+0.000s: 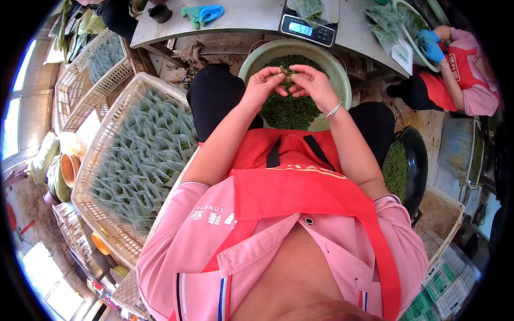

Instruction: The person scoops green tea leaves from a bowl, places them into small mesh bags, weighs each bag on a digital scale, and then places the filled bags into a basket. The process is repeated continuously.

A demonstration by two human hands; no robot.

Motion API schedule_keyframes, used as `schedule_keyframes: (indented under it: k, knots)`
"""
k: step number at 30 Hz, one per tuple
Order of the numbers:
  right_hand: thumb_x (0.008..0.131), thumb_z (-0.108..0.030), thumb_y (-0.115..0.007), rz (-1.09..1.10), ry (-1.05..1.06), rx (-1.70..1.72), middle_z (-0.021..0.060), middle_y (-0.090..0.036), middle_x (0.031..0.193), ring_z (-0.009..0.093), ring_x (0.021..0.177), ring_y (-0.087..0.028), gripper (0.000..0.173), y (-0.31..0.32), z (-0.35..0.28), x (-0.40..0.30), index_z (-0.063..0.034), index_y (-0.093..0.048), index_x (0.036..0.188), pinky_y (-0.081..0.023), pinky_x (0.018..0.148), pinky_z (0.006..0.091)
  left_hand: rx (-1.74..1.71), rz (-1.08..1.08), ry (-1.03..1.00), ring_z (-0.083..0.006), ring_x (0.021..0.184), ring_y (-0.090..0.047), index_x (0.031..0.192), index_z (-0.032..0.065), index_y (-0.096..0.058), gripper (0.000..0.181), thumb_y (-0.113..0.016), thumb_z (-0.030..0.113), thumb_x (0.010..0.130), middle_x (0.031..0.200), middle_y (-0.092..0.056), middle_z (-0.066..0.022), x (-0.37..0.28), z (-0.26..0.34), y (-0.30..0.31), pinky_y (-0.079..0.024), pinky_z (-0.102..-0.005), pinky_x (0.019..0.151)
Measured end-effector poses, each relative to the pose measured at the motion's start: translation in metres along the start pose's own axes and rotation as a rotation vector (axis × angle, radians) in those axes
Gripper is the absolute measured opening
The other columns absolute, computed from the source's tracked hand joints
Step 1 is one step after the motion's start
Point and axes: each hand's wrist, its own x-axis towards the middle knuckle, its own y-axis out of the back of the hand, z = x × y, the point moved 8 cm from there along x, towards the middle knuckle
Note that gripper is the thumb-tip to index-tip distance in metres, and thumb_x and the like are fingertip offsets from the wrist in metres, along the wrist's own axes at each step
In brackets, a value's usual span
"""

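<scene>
My left hand (266,85) and my right hand (311,84) meet above a large pale green basin (346,96), fingertips bent close together. Between them is a small cluster of green berries or peppercorns (286,76), which the fingers of both hands pinch. The basin stands between my knees and holds a heap of loose small green berries (291,110). Just beyond it, at the table's edge, a digital scale (308,30) carries a filled clear plastic bag (311,10).
A plastic crate (100,132) of upright filled bags is at my left; another crate (74,98) lies beyond. A black pan (417,168) of green berries stands at my right. Blue and green gloves (202,15) lie on the metal table (249,24). A co-worker's gloved hand (430,46) is at upper right.
</scene>
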Motion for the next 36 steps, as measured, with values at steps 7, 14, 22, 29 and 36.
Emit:
schedule_keyframes:
  k: [7, 14, 22, 29, 36]
  knots:
    - [0.082, -0.010, -0.060, -0.030, -0.040, -0.329, 0.0010, -0.059, 0.065, 0.008, 0.051, -0.055, 0.008, -0.001, 0.010, -0.006, -0.0019, -0.059, 0.082, -0.046, 0.047, 0.0213, 0.666, 0.137, -0.184, -0.0051, 0.058, -0.060, 0.092, 0.0033, -0.063, 0.019, -0.066, 0.014, 0.077, 0.066, -0.064, -0.0017, -0.010, 0.009, -0.002, -0.046, -0.0228, 0.054]
    - [0.080, -0.010, -0.059, 0.179, 0.160, -0.607, 0.0075, -0.062, 0.065, 0.014, 0.051, -0.060, 0.009, 0.000, 0.018, -0.010, -0.0003, -0.059, 0.080, -0.047, 0.047, 0.0273, 1.066, 0.163, -0.403, -0.0102, 0.055, -0.060, 0.077, 0.0027, -0.063, 0.016, -0.070, 0.012, 0.066, 0.064, -0.062, -0.0064, -0.022, 0.023, -0.022, -0.047, -0.0248, 0.053]
    - [0.082, -0.004, -0.059, 0.199, -0.010, 0.142, 0.0094, -0.063, 0.073, 0.017, 0.064, -0.063, 0.008, 0.038, 0.023, 0.007, -0.0001, -0.057, 0.088, -0.053, 0.060, 0.0288, 0.395, 0.083, -0.168, -0.0066, 0.056, -0.058, 0.100, -0.0010, -0.058, 0.019, -0.060, 0.012, 0.086, 0.076, -0.066, -0.0042, -0.013, 0.000, -0.006, -0.046, -0.0200, 0.049]
    - [0.087, -0.007, -0.055, 0.263, 0.132, 0.317, 0.0158, -0.063, 0.098, 0.024, 0.083, -0.066, 0.031, 0.048, -0.050, 0.030, 0.0034, -0.049, 0.115, -0.056, 0.072, 0.0341, 0.316, 0.042, -0.083, -0.0076, 0.052, -0.056, 0.103, -0.0038, -0.054, 0.021, -0.055, 0.015, 0.091, 0.084, -0.066, -0.0089, -0.008, -0.004, -0.006, -0.045, -0.0195, 0.048]
    - [0.082, -0.013, -0.064, -0.025, 0.021, -0.341, 0.0036, -0.062, 0.074, 0.010, 0.061, -0.059, 0.022, -0.001, 0.005, -0.008, -0.0013, -0.061, 0.101, -0.051, 0.055, 0.0234, 0.945, -0.005, -0.271, -0.0091, 0.060, -0.061, 0.098, -0.0011, -0.051, 0.023, -0.063, 0.014, 0.085, 0.072, -0.065, -0.0027, -0.019, 0.013, -0.028, -0.048, -0.0224, 0.052]
